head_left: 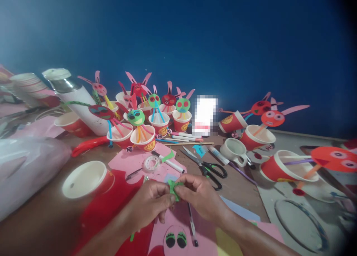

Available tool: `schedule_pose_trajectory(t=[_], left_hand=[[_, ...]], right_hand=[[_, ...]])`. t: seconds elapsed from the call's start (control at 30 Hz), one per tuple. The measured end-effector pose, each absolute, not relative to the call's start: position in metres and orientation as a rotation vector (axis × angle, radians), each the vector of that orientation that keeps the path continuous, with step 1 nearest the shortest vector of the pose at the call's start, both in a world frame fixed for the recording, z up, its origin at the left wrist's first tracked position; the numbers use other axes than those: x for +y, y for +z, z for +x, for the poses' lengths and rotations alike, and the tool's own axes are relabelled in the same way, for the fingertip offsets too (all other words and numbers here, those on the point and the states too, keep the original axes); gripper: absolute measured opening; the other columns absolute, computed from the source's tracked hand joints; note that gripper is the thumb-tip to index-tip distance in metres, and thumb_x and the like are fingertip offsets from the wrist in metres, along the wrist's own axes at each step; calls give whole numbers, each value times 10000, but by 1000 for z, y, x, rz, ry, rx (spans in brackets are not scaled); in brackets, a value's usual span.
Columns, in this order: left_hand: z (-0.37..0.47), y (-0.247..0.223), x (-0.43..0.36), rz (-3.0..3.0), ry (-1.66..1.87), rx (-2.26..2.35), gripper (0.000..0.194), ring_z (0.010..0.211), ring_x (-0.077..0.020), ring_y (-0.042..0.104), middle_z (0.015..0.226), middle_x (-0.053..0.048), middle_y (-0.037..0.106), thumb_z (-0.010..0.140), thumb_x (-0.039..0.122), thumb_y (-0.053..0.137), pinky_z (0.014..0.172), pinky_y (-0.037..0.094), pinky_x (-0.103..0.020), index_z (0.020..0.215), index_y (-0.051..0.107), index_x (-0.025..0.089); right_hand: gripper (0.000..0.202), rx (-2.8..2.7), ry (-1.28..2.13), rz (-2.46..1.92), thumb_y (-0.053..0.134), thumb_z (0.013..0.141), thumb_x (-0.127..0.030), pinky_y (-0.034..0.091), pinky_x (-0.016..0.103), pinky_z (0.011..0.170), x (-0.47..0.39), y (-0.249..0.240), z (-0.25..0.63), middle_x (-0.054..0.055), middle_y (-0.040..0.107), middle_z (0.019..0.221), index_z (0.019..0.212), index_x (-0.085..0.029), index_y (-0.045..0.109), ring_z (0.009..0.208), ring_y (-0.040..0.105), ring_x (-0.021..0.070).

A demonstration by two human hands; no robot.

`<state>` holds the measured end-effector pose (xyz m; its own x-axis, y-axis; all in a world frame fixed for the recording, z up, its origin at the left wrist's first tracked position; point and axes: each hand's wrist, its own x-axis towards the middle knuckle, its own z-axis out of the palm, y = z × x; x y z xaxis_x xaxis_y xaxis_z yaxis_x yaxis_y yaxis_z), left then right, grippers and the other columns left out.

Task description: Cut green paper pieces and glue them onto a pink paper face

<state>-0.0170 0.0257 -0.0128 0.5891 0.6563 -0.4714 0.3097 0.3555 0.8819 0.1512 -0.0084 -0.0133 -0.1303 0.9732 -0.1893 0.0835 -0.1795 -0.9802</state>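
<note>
Between the fingertips of both hands is a small piece of green paper (173,191). My left hand (156,200) pinches its left side, and my right hand (196,193) pinches its right side. Below them lies a pink paper circle (176,241) with two black eyes topped by green lashes. A pen (192,226) rests just right of that circle, on pink paper. Beyond my fingers sit a roll of clear tape (151,163) and a white marker (174,165). Black-handled scissors (205,167) lie open past my right hand.
Red paper cups with paper rabbit faces (136,117) stand along the back. A cup (86,180) lies tipped at left, near a plastic bag (30,174). A mug (233,151) and a glue tube (219,155) are right of the scissors. A blue wall (178,44) rises behind.
</note>
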Motion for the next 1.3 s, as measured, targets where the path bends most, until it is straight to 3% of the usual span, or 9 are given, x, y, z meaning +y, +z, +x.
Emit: schedule_pose_trajectory(t=[0.47,0.83,1.07,1.3], left_hand=[[-18,-12,30,1225,266,1015,224,358,-93,469,409,32,505,694,331,593,391,360,-204,582,539,145],[-20,-7,27,1234,169,963,221,386,-90,472,493,3,544,693,328,583,415,377,-216,606,573,125],[-18,-4,30,1140,202,894,317,382,-119,484,446,-30,539,749,351,476,409,363,-234,626,617,96],[-20,-7,28,1190,184,909,269,391,-104,479,475,-18,549,717,349,550,430,374,-231,620,607,105]], right_hand=[[152,-1283,1445,-1330,547,782,-253,316,204,500,-8,-17,154,-45,471,571,710,-135,610,529,393,86],[104,-1294,1463,-1326,534,757,-182,349,202,524,-10,-18,153,-40,505,585,666,-166,581,545,438,93],[92,-1277,1444,-1335,528,754,-164,345,197,506,-11,-15,154,-51,493,569,679,-167,580,527,429,87],[85,-1302,1393,-1338,538,747,-152,350,187,508,-12,-16,152,-53,513,576,680,-164,590,531,441,83]])
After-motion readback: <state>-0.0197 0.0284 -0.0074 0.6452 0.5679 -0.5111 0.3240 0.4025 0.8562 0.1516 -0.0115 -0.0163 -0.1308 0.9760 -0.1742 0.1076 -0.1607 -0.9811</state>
